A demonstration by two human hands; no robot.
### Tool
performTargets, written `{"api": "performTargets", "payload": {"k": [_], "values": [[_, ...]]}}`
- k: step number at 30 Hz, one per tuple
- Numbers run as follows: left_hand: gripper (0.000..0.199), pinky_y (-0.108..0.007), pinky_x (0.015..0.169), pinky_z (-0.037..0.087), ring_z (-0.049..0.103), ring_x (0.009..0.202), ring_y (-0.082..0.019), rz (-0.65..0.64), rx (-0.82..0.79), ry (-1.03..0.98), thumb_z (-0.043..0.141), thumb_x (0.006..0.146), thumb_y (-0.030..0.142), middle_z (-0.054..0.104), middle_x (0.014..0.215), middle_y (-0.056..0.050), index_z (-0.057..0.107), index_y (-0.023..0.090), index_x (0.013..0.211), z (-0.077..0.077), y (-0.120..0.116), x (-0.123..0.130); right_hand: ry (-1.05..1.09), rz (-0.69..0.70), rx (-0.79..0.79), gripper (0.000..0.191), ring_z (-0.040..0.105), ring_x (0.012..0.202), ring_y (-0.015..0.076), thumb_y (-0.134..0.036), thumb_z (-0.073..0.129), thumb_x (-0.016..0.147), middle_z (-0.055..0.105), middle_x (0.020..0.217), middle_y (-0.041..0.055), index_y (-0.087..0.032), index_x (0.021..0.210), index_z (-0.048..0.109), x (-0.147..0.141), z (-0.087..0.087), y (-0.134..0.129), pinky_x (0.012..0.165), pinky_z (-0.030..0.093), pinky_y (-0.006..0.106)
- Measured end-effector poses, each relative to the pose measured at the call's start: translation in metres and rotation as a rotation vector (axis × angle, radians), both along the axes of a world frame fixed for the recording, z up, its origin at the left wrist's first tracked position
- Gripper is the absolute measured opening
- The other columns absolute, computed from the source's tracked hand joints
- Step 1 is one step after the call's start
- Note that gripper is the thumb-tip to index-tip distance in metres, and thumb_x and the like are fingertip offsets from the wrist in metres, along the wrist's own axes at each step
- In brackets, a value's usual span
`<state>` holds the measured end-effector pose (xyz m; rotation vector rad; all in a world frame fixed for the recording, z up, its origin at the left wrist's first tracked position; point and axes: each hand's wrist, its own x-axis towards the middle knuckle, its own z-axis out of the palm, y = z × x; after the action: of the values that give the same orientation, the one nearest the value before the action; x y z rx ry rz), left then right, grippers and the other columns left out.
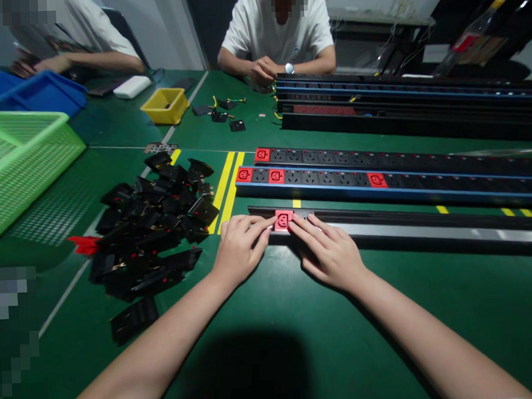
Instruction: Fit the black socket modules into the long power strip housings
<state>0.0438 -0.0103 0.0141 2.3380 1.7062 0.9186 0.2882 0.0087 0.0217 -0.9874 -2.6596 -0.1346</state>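
A red socket module sits in the long black-and-silver rail lying nearest to me. My left hand is at the rail's left end, its thumb and forefinger pinched close together against the module's left edge. From the other side, my right hand lays its stretched fingers over the rail, their tips touching the module's right edge. Beneath those fingers a dark module shows only in part. Left of my hands is a heap of black socket modules with one red piece at its edge.
Behind the rail lie a blue-edged socket strip and a black one. More rails are stacked farther back. A green basket, blue bins and a yellow box stand left. Two people sit across the table.
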Motion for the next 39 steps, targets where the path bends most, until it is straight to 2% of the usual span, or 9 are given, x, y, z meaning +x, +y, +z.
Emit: {"api": "performTargets", "payload": {"k": [5,11,20,35,39], "values": [[0.035,-0.042,0.090,0.037,0.052,0.108,-0.024,0.001,0.022,0.012,0.050,0.096,0.027,0.065,0.115,-0.006,0.064,0.033,0.127,-0.001,0.000,0.000,-0.046,-0.011,0.020,0.067,0.030,0.144,0.0242,-0.032,0.051,0.093,0.028,0.159,-0.0062,-0.027,0.155,0.027,-0.002,0.001,-0.001,0.094,0.040,0.037],[0.036,-0.040,0.096,0.040,0.052,0.106,-0.022,-0.060,0.025,-0.077,0.051,0.095,0.024,0.062,0.114,-0.007,0.063,0.030,0.129,-0.002,0.002,-0.002,-0.088,-0.055,0.002,0.065,0.027,0.144,0.0256,-0.036,0.047,0.095,0.024,0.160,-0.0080,-0.028,0.155,0.025,-0.006,0.002,-0.006,0.099,0.035,0.039],[0.038,-0.038,0.093,0.043,0.053,0.104,-0.021,-0.080,-0.036,-0.127,0.045,0.098,0.026,0.061,0.110,-0.006,0.060,0.030,0.132,-0.003,0.004,-0.003,-0.040,-0.140,-0.079,0.078,0.021,0.146,0.0294,-0.052,0.051,0.088,0.024,0.161,-0.0040,-0.024,0.155,0.025,-0.019,0.004,-0.020,0.112,0.019,0.047],[0.035,-0.038,0.090,0.044,0.054,0.099,-0.020,-0.091,-0.058,-0.171,0.048,0.097,0.030,0.063,0.104,-0.005,0.063,0.030,0.129,-0.003,0.005,-0.004,-0.055,-0.165,0.007,0.082,0.015,0.148,0.0307,-0.055,0.047,0.087,0.024,0.161,-0.0007,-0.021,0.156,0.022,-0.020,-0.008,-0.022,0.114,0.010,0.049],[0.035,-0.037,0.090,0.044,0.054,0.099,-0.019,-0.091,-0.072,-0.173,0.047,0.098,0.030,0.062,0.103,-0.005,0.063,0.031,0.129,-0.002,0.005,-0.004,-0.051,-0.178,0.030,0.083,0.016,0.148,0.0338,-0.054,0.050,0.086,0.027,0.160,0.0020,-0.019,0.156,0.024,-0.022,-0.010,-0.024,0.114,0.011,0.050]]}}
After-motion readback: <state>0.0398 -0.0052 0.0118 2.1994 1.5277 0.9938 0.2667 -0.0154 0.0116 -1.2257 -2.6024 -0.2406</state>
